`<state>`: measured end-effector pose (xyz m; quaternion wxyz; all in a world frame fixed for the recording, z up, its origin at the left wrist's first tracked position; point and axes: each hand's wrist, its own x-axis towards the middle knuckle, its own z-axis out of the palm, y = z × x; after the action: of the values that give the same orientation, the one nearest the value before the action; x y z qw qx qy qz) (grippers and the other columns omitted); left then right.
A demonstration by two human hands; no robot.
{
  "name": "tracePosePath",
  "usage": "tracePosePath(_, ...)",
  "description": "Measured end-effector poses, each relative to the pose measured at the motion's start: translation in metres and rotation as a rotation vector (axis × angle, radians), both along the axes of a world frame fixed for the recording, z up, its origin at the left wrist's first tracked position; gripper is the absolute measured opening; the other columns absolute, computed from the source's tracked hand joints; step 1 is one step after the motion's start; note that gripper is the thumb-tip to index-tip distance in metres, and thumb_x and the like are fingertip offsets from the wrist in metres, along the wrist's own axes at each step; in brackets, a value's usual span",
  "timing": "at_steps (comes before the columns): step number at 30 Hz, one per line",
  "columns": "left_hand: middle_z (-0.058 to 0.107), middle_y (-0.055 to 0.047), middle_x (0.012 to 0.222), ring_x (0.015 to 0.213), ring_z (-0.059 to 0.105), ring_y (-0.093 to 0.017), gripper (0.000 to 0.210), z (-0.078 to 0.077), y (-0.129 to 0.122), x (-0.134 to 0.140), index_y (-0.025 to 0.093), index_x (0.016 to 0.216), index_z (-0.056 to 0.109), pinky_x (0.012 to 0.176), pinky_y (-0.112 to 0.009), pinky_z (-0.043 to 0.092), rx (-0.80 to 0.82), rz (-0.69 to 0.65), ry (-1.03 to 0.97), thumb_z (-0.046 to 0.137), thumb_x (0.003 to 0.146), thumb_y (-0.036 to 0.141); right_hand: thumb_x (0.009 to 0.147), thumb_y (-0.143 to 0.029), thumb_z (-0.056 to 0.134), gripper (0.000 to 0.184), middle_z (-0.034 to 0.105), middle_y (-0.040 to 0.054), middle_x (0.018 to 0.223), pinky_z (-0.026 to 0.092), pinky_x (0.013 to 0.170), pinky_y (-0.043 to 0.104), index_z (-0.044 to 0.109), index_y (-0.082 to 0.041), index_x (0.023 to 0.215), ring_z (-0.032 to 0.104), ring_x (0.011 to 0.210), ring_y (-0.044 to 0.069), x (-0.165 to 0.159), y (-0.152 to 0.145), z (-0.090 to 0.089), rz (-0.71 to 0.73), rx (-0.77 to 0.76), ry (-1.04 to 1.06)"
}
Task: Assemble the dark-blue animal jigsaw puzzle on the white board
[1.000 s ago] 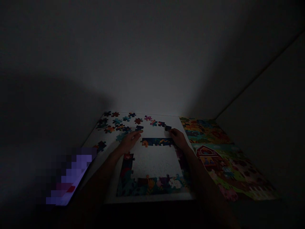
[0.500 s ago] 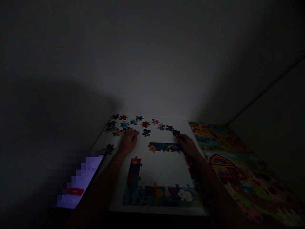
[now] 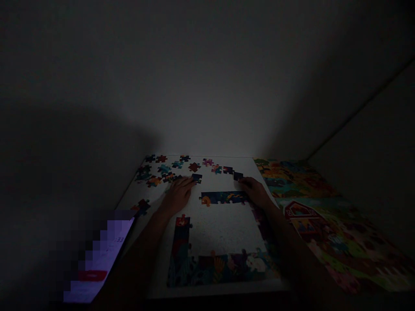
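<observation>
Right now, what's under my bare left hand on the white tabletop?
A dark blue jigsaw piece shows at the edge of your left hand. Anything fully beneath the hand is covered, so I can't tell.

Matt card-like puzzle pieces, smooth tabletop, matt wall

A white tabletop carries loose puzzle pieces and joined puzzle strips.

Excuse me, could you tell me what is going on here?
In dim light, someone's bare hands are among jigsaw pieces. The left hand reaches a dark blue piece; the right hand's fingertips are at a darker piece. A partly joined border has a gap at its upper left. Loose pieces lie beyond.
</observation>
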<state>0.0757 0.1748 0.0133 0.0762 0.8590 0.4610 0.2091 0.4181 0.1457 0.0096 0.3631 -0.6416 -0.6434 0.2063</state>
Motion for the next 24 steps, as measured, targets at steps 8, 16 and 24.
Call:
tracePosePath(8, 0.072, -0.005, 0.106, 0.106, 0.062, -0.023, 0.030, 0.017, -0.005, 0.000, 0.023, 0.107, 0.072, 0.103, -0.044, 0.044, -0.017, 0.011, -0.048, 0.049, 0.089, 0.015, 0.082, -0.028, 0.057, 0.021, 0.071, 0.0085, 0.103, 0.050, 0.089, 0.040, 0.070, -0.021, 0.097, 0.067, 0.096, 0.024, 0.002, 0.001, -0.002, 0.009, -0.009, 0.002)
tracePosePath(16, 0.058, -0.006, 0.137, 0.128, 0.049, -0.023, 0.045, 0.017, -0.002, -0.009, 0.022, 0.129, 0.060, 0.111, -0.045, 0.036, -0.063, -0.056, -0.066, 0.051, 0.085, 0.014, 0.083, -0.028, 0.058, 0.019, 0.070, 0.0065, 0.099, 0.051, 0.086, 0.038, 0.071, -0.023, 0.096, 0.066, 0.092, 0.022, 0.003, 0.002, -0.004, 0.018, 0.011, -0.026)
tracePosePath(24, 0.054, -0.009, 0.141, 0.132, 0.044, -0.028, 0.061, 0.020, -0.008, -0.008, 0.021, 0.144, 0.045, 0.113, -0.048, 0.033, -0.207, -0.042, -0.002, 0.057, 0.083, 0.020, 0.084, -0.027, 0.059, 0.018, 0.069, 0.0078, 0.100, 0.051, 0.090, 0.039, 0.071, -0.022, 0.095, 0.065, 0.094, 0.023, 0.002, 0.002, -0.003, 0.025, 0.016, -0.058)
